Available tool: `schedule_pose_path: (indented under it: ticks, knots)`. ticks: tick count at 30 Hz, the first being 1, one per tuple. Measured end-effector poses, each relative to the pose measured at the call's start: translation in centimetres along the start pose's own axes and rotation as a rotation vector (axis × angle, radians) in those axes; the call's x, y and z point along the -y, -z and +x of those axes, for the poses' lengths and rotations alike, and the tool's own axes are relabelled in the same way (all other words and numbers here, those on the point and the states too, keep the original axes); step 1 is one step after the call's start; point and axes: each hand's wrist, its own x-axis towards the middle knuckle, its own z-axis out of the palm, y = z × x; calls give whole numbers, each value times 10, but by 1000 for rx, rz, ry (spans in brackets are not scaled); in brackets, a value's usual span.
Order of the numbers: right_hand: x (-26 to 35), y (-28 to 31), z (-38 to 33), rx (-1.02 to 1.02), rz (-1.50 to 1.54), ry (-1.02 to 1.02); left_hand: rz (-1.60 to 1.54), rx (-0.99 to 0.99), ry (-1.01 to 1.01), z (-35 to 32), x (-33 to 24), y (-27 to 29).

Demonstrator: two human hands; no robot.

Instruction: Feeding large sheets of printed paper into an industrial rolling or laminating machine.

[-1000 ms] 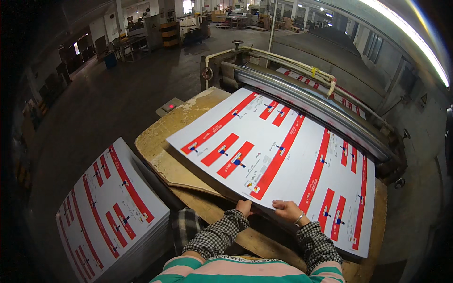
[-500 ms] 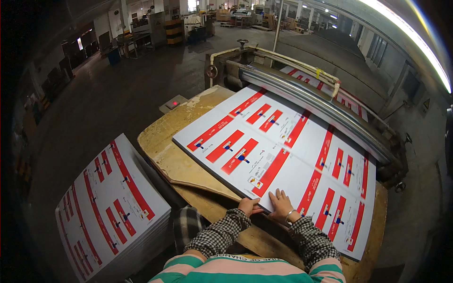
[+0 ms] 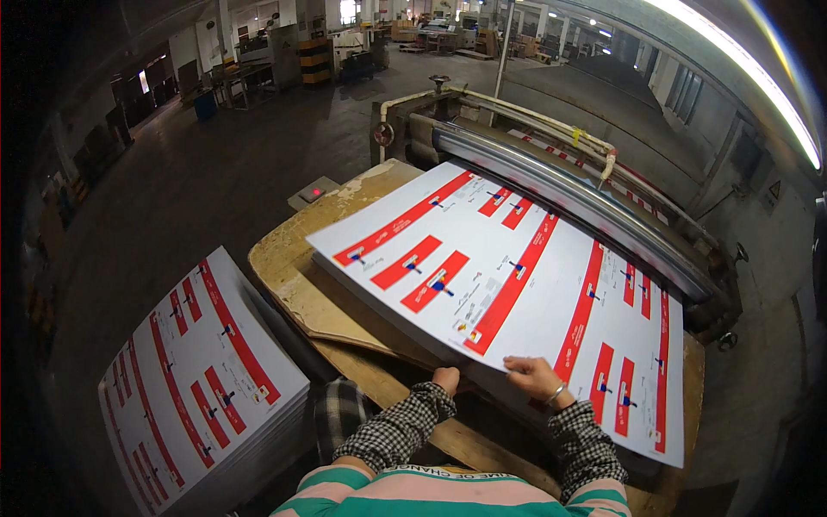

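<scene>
A large white printed sheet (image 3: 525,319) with red bands and small blue figures lies slanted on a wooden feed table (image 3: 297,289). Its far edge is at the metal roller (image 3: 568,198); its near edge is raised off what lies beneath. My right hand (image 3: 534,379) pinches that near edge, thumb and fingers bent around it. Beside it, my left hand (image 3: 445,380) is closed low at the table's front, just under the sheet's near left corner region. Whatever its fingers hold, if anything, is hidden.
At the left stands a tall stack of similar printed sheets (image 3: 198,370). A yellowish pipe (image 3: 534,116) and a handwheel (image 3: 383,133) sit on the roller machine. A small box with a red light (image 3: 315,192) is past the table's left edge. Machinery fills the far background.
My right hand has gone from lying flat on the sheet to pinching its edge. The top sheet's near side has risen. My left hand has shifted slightly left, its fingers now closed.
</scene>
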Motion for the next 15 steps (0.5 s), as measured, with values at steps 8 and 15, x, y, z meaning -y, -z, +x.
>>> schedule_pose_path:
  ticks: [8,15]
  knots:
    - [-26,12,37,30,-221,-186,-288,290,-161,74,39,3]
    - [-50,-27,57,-2,-774,-36,-280,328,-159,66,37,6]
